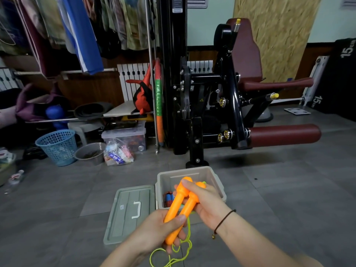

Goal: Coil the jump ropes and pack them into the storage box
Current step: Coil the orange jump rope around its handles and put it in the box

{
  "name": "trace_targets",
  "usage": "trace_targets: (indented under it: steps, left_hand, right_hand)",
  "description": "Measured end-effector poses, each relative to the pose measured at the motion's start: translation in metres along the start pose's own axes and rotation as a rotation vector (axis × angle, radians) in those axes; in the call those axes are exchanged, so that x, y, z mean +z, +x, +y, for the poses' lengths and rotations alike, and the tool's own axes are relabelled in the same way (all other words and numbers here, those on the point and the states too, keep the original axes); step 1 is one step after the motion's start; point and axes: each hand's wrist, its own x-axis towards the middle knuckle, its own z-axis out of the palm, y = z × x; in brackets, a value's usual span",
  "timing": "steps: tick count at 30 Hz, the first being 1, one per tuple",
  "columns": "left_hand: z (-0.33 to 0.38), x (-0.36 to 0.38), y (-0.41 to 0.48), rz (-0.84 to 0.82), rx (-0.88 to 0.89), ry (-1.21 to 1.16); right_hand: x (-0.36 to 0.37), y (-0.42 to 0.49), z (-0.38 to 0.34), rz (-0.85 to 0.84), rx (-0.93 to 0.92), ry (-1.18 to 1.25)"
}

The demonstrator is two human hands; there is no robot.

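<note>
Head view, lower centre: left hand (159, 227), right hand (204, 199) clasp stiff handles (176, 203), likely surest hold; cord (188, 230) dangles, seemingly limp.

Cord (185, 245): loops cut off by the lower frame edge.
Storage box (217, 182) interior: largely hidden behind orange handles (179, 205) and right hand (206, 201).
Red-blue item (169, 199): partly seen, identity unclear.
Lid (123, 224) sticker: too small to read.

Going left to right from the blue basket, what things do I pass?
Blue basket → grey bowl → plastic bag → orange-and-green pole → black machine post → dark red roller pad.
</note>
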Motion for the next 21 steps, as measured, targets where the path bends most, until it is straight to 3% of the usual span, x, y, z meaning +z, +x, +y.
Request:
trace_targets:
  steps: [10, 14, 16, 18, 19, 21]
  left_hand:
    - [0.005, 0.004, 0.004, -0.011, -0.048, -0.004]
    - [0.007, -0.001, 0.006, 0.003, -0.011, -0.085]
    - [0.007, -0.005, 0.007, 0.029, 0.014, -0.157]
    - [0.007, -0.011, 0.008, 0.036, 0.038, -0.233]
    - [0.007, -0.013, 0.008, 0.027, 0.051, -0.259]
    - [0.008, -0.017, 0.009, -0.019, 0.08, -0.277]
  right_hand:
    - [-0.003, 0.002, -0.006, -0.009, 0.056, 0.013]
    - [-0.01, 0.0, -0.028, 0.013, 0.186, -0.283]
    - [-0.017, -0.002, -0.038, 0.185, 0.068, -0.567]
    - [-0.029, 0.004, -0.038, 0.361, -0.222, -0.746]
    - [-0.032, 0.005, -0.038, 0.371, -0.348, -0.792]
    - [-0.031, 0.01, -0.032, 0.206, -0.463, -0.868]
